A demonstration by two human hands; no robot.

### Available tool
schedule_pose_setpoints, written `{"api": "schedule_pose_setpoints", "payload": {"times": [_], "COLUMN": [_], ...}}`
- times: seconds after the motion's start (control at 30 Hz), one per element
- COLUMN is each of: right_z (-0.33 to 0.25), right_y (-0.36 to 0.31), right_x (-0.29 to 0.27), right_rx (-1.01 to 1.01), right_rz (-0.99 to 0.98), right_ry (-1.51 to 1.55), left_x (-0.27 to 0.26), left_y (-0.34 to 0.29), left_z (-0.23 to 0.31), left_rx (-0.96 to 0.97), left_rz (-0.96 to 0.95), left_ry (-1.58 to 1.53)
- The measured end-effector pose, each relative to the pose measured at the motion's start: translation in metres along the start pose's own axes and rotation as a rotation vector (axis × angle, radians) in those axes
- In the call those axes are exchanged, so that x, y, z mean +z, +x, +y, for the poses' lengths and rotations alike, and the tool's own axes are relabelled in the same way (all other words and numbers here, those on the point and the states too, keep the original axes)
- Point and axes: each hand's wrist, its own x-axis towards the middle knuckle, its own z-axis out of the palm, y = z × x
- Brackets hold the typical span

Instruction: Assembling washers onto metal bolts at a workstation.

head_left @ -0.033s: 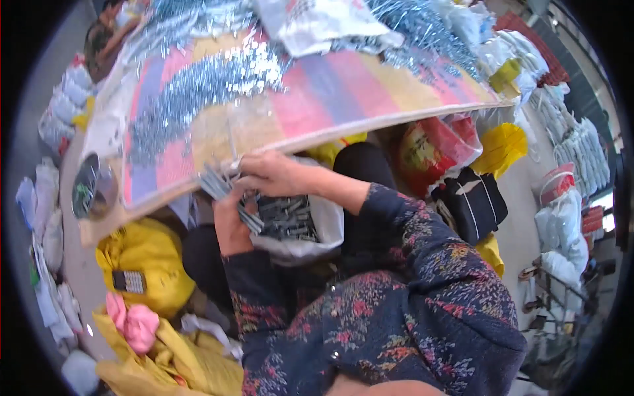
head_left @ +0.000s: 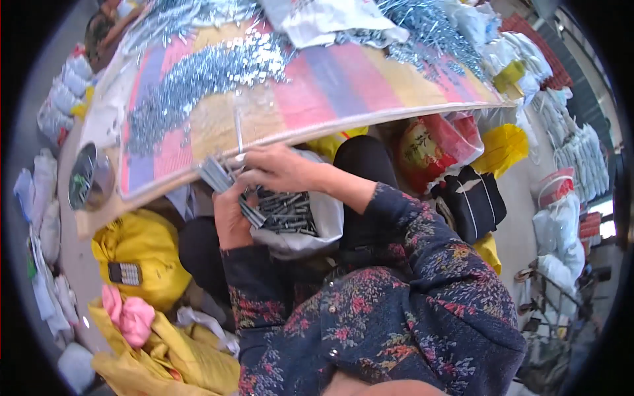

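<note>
While the left hand [head_left: 231,216] grips some metal rods [head_left: 214,175], the right hand [head_left: 276,167] is right there, can't tell its fingers' grip tho.

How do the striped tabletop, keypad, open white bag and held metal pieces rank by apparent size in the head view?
1. Striped tabletop
2. Open white bag, partly hidden
3. Held metal pieces, partly covered
4. Keypad

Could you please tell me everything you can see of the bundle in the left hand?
The bundle is a clutch of slim, straight grey pieces, metallic-looking, roughly side by side. It slants from upper left to lower right, one end near the edge of the striped tabletop, the other by the open white bag. The left hand grips it; the right hand is close, contact unclear.
</note>
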Motion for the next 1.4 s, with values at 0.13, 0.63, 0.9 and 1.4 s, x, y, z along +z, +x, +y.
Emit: {"api": "schedule_pose_setpoints", "payload": {"times": [0.13,0.63,0.9,1.4], "right_z": [-0.012,0.218,0.175,0.184], "right_y": [-0.003,0.084,0.010,0.018], "right_x": [-0.055,-0.115,-0.107,-0.105], "right_rx": [0.446,0.336,0.184,0.513], "right_rz": [-0.124,0.330,0.361,0.450], "right_ry": [0.322,-0.914,-0.684,-0.685], "left_x": [0.013,0.023,0.012,0.026], "left_y": [-0.011,-0.007,-0.008,-0.008], "left_z": [-0.002,-0.003,-0.002,-0.006], "left_rx": [0.055,-0.054,-0.098,0.061], "left_rz": [-0.022,-0.019,0.003,-0.007], "left_ry": [0.097,0.021,0.077,0.118]}}
